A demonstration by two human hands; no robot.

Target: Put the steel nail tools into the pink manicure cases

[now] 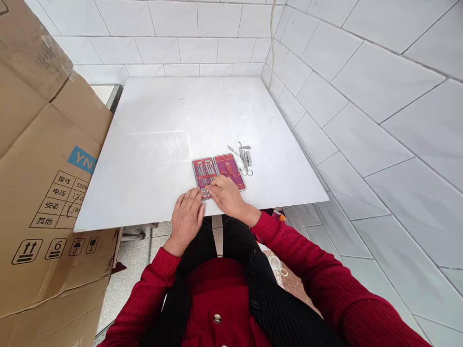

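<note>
A manicure set case (237,179) lies unfolded near the table's front edge, red and purple inside. Several slim metal tools (205,171) sit in a row in its left half. My left hand (188,214) rests with fingers stretched out, the fingertips at the case's lower left corner. Over the lower middle of the case, my right hand (228,197) has its thumb and fingers pressed together; what they hold, if anything, is hidden. Just right of the case lie small scissors (247,171), a nail clipper (249,158) and other metal tools (240,149), close together.
The white table (155,111) reaches back to a tiled wall (217,50), with another tiled wall (361,115) along the right. A large cardboard box (47,144) stands against the left side. A cable (272,43) hangs in the corner.
</note>
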